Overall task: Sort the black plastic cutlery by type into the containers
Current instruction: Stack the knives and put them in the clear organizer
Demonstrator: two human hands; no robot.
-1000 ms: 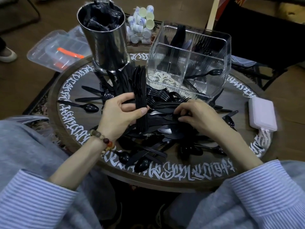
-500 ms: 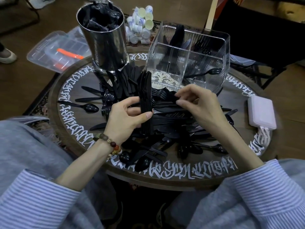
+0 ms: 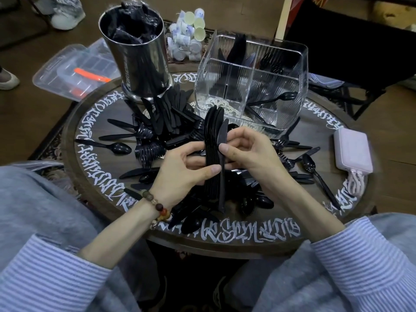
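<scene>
My left hand (image 3: 180, 170) grips a stack of black plastic knives (image 3: 212, 140), held upright above the round table (image 3: 94, 122). My right hand (image 3: 245, 152) pinches one more knife (image 3: 222, 158) against the right side of that stack. Under both hands lies a heap of mixed black cutlery (image 3: 162, 136), with forks, spoons and knives. A clear divided container (image 3: 252, 86) stands at the back right with some cutlery in its far compartments and a spoon in a near one. A steel cylinder (image 3: 137, 55) at the back left is filled with black plastic.
A pink power bank (image 3: 352, 152) with a coiled cable lies at the table's right edge. On the floor are a clear lidded box (image 3: 74, 70) at left, small cups (image 3: 189, 34) behind the table, and a person's shoes at the top left.
My right hand has left the heap with a single knife and brought it to the stack. My left hand has lifted the stack slightly toward the middle.
</scene>
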